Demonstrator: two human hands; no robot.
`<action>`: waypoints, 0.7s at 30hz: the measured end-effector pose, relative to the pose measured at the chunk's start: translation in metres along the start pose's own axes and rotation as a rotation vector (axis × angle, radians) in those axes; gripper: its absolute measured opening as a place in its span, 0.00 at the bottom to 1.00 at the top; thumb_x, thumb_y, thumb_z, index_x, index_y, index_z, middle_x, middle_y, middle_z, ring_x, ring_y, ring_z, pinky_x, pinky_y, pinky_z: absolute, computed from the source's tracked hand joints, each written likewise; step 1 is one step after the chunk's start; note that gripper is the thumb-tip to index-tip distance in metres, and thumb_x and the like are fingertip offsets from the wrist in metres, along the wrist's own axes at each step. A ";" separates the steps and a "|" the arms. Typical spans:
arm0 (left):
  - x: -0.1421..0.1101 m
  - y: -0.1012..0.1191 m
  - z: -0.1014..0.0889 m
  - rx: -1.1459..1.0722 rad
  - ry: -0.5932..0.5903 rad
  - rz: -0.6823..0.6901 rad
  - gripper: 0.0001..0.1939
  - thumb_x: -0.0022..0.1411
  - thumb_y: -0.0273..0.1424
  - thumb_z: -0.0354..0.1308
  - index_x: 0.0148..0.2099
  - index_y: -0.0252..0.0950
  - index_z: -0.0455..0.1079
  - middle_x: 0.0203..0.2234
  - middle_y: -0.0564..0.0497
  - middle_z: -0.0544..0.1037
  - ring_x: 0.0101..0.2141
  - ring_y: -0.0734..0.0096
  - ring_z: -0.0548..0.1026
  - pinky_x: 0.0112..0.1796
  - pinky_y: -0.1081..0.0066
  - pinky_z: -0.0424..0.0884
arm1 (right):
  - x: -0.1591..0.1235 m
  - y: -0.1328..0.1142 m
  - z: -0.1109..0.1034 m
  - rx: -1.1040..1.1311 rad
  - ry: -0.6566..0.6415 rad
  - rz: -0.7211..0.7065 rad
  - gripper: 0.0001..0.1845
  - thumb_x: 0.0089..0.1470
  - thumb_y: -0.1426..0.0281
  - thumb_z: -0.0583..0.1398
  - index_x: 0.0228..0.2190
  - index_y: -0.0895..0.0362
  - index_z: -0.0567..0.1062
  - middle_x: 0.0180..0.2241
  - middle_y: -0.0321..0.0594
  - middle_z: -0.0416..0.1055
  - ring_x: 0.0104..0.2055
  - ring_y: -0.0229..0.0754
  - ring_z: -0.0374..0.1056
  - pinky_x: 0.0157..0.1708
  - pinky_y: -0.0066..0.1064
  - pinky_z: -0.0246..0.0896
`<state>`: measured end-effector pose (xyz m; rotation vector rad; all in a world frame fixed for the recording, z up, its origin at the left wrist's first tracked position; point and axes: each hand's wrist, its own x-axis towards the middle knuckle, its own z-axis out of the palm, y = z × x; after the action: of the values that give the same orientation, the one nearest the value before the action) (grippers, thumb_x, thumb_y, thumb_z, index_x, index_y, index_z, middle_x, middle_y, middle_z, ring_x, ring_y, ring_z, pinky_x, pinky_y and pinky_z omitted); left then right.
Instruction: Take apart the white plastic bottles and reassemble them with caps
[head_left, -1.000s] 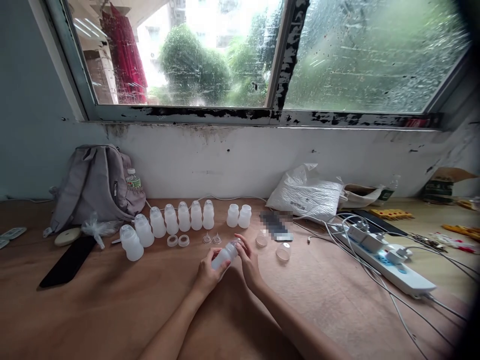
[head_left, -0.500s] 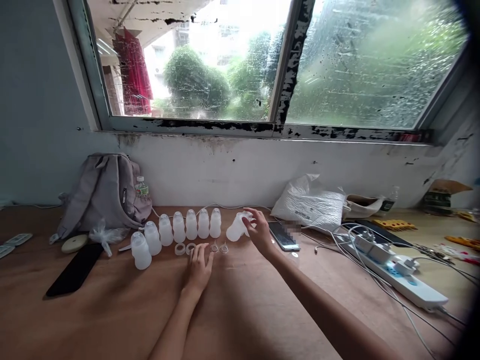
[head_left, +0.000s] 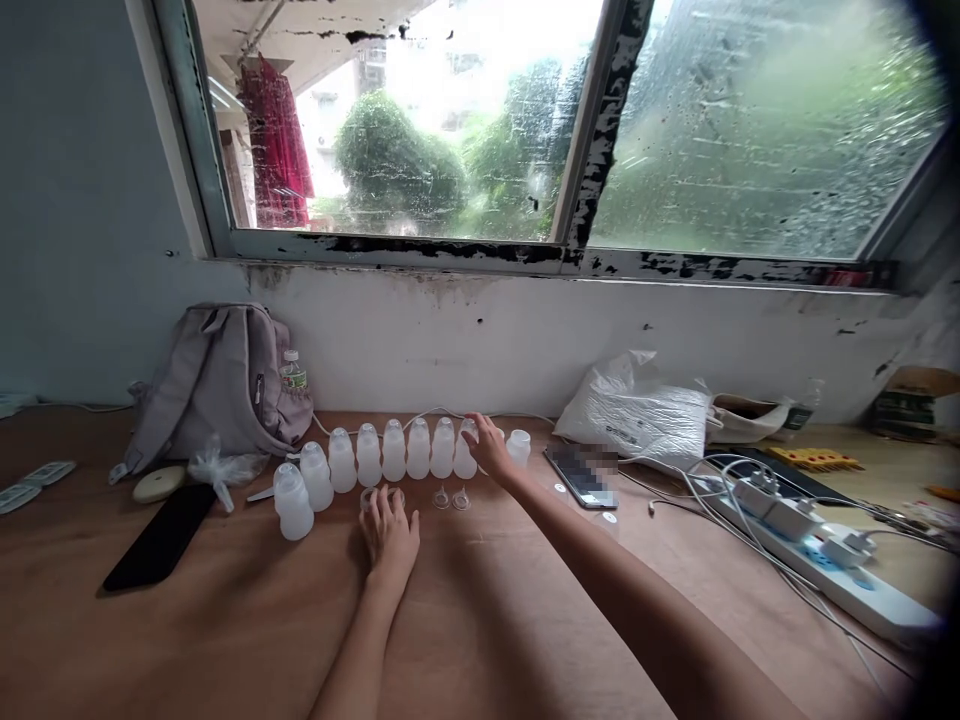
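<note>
A row of translucent white bottles (head_left: pixel 381 455) stands on the brown table (head_left: pixel 225 620) near the wall. My right hand (head_left: pixel 487 450) grips one bottle (head_left: pixel 466 452) at the row's right end. Two more bottles (head_left: pixel 517 446) stand just right of that hand. My left hand (head_left: pixel 390 530) lies palm down on the table, its fingertips over two small white rings (head_left: pixel 367 497). Two clear teats (head_left: pixel 451 497) sit on the table between my hands.
A grey backpack (head_left: pixel 217 385) leans on the wall at left, with a black phone (head_left: pixel 160 535) and a round disc (head_left: pixel 158 484) before it. Right of the bottles lie a phone (head_left: pixel 581 475), a white plastic bag (head_left: pixel 637 410) and a power strip (head_left: pixel 817 550) with cables.
My right hand carried the bottle from the table's middle to the right end of the row. My left hand let go of it and moved down onto the rings.
</note>
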<state>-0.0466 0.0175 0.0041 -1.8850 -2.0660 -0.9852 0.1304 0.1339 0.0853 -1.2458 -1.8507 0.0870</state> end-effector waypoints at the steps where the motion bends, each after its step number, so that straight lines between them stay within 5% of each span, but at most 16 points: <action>1: 0.001 0.000 0.000 0.001 0.002 -0.001 0.17 0.54 0.30 0.49 0.46 0.32 0.65 0.48 0.37 0.64 0.50 0.51 0.56 0.46 0.51 0.54 | 0.001 0.001 0.000 -0.001 -0.003 -0.005 0.17 0.48 0.73 0.54 0.42 0.54 0.67 0.39 0.45 0.66 0.37 0.45 0.64 0.35 0.35 0.57; 5: 0.002 0.000 -0.004 0.012 0.047 0.001 0.10 0.53 0.29 0.50 0.38 0.35 0.68 0.47 0.40 0.65 0.51 0.52 0.56 0.47 0.52 0.54 | 0.002 0.000 -0.002 -0.002 -0.005 -0.032 0.17 0.48 0.71 0.54 0.43 0.55 0.66 0.41 0.46 0.65 0.41 0.47 0.62 0.39 0.39 0.57; 10: 0.001 0.001 -0.007 -0.014 0.051 0.027 0.03 0.51 0.29 0.53 0.30 0.37 0.68 0.44 0.42 0.66 0.50 0.51 0.57 0.46 0.52 0.55 | -0.031 -0.011 -0.007 0.093 0.172 -0.112 0.17 0.53 0.71 0.49 0.46 0.55 0.62 0.46 0.47 0.60 0.49 0.46 0.57 0.46 0.42 0.53; 16: -0.002 0.010 -0.007 -0.124 0.025 0.089 0.02 0.51 0.29 0.54 0.30 0.37 0.66 0.40 0.45 0.69 0.45 0.57 0.63 0.44 0.58 0.59 | -0.103 -0.004 0.017 0.111 -0.085 0.009 0.14 0.46 0.70 0.56 0.39 0.56 0.68 0.39 0.46 0.66 0.42 0.48 0.61 0.42 0.41 0.57; 21: -0.008 0.026 -0.014 -0.362 -0.009 0.129 0.07 0.55 0.33 0.51 0.36 0.37 0.62 0.33 0.48 0.71 0.36 0.65 0.69 0.39 0.65 0.64 | -0.114 0.003 0.015 0.130 -0.082 0.096 0.08 0.50 0.67 0.53 0.29 0.57 0.70 0.29 0.43 0.67 0.32 0.45 0.63 0.34 0.38 0.60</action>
<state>-0.0247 0.0023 0.0196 -2.1597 -1.8381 -1.3945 0.1348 0.0520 0.0041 -1.2561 -1.8232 0.3098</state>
